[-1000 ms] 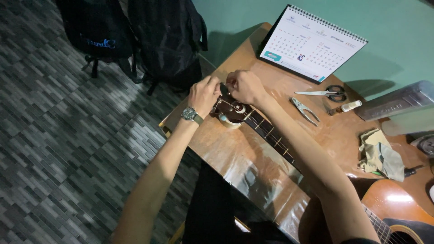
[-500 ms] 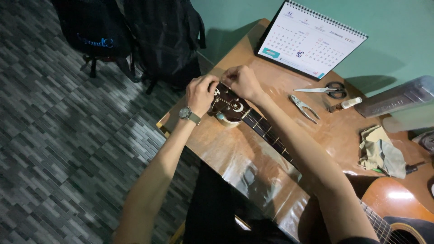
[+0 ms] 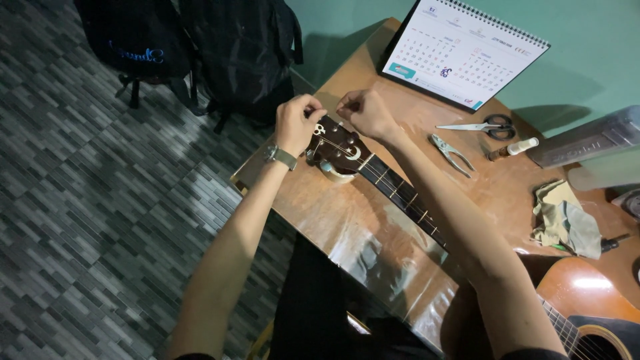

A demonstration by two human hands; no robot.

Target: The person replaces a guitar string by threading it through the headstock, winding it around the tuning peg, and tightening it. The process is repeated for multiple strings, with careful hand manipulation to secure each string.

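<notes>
The guitar head (image 3: 340, 150) lies near the far left corner of the table (image 3: 320, 213). The left hand (image 3: 297, 123) pinches a tuning peg (image 3: 319, 129) with bent fingers. The right hand (image 3: 367, 113) is curled tight at the top of the head; I cannot tell what it holds. Pliers (image 3: 450, 153) and scissors (image 3: 483, 125) lie near the far edge.

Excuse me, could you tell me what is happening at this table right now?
A person is working on the dark brown headstock of an acoustic guitar lying across the brown wooden table. The left hand pinches at the tuning pegs on its near edge, and the right hand is closed at its tip. Metal pliers, black-handled scissors, a crumpled cloth and a white desk calendar lie untouched beyond.
</notes>
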